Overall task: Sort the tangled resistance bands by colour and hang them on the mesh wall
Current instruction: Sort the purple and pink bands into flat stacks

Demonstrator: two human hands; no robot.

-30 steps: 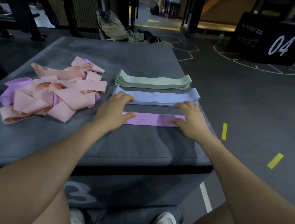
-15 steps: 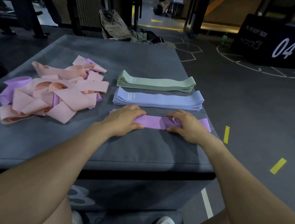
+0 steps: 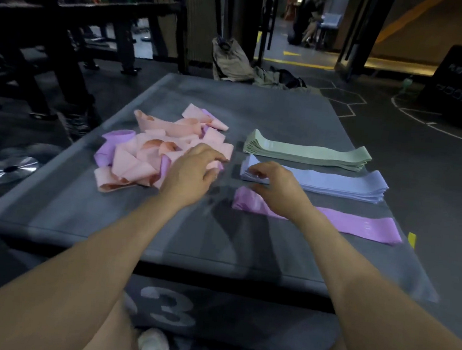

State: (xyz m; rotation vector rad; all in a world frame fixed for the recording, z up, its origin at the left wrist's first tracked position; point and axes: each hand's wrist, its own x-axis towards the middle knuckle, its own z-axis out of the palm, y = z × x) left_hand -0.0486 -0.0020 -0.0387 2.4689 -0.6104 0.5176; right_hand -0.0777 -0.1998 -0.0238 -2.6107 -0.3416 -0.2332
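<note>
Both hands have left the purple band [image 3: 354, 226]: left hand [image 3: 189, 172], fingers loose, reaches the tangled pile [image 3: 153, 151]; right hand [image 3: 275, 185] hovers relaxed, empty, near the box [image 3: 218, 246] edge.

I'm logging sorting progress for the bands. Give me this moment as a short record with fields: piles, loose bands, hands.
surface: grey padded box marked 3
sorted stacks: green stack farthest, blue stack in the middle
single band: purple band laid flat nearest the person
unsorted: tangled pile of pink and purple bands, left of the stacks
left hand: reaching onto the pile's right edge; grip unclear
right hand: fingers loosely curled above the stacks' left ends, holding nothing
hung on mesh wall: none visible
</note>
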